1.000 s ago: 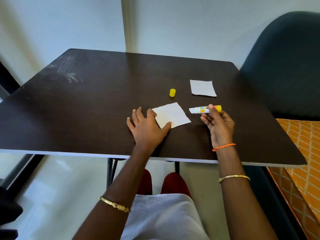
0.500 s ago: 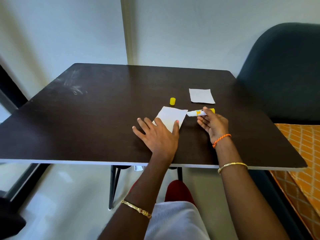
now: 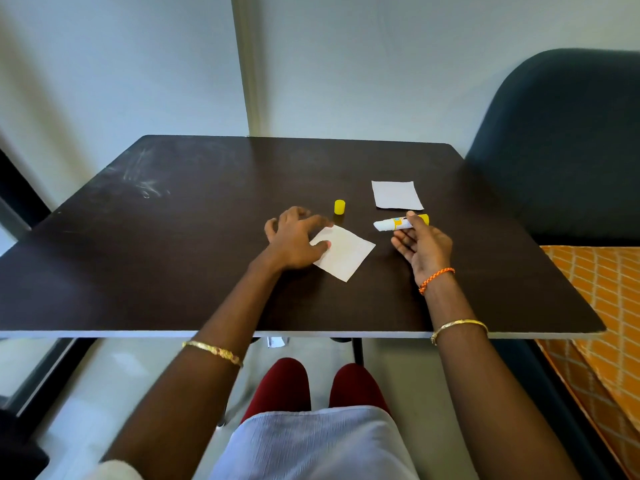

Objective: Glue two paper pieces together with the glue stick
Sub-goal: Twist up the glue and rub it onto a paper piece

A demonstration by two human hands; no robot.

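Observation:
A white paper square (image 3: pixel 346 253) lies turned like a diamond near the middle of the dark table (image 3: pixel 173 258). My left hand (image 3: pixel 294 239) presses its left corner, thumb on the sheet and fingers spread. My right hand (image 3: pixel 420 249) holds the uncapped glue stick (image 3: pixel 398 224) between thumb and fingers. The stick is white with a yellow end, its tip pointing left, just right of the paper and apart from it. A second white paper square (image 3: pixel 396 195) lies flat farther back on the right. The yellow cap (image 3: pixel 339 207) stands behind the near paper.
A dark padded chair (image 3: pixel 561 140) stands at the table's right side. An orange patterned cloth (image 3: pixel 606 306) lies lower right. A pale wall closes the far edge. My knees show under the near edge.
The near paper has turned into a diamond and my left hand has shifted to its left corner. My right hand has drawn the glue stick off the paper's edge to the right.

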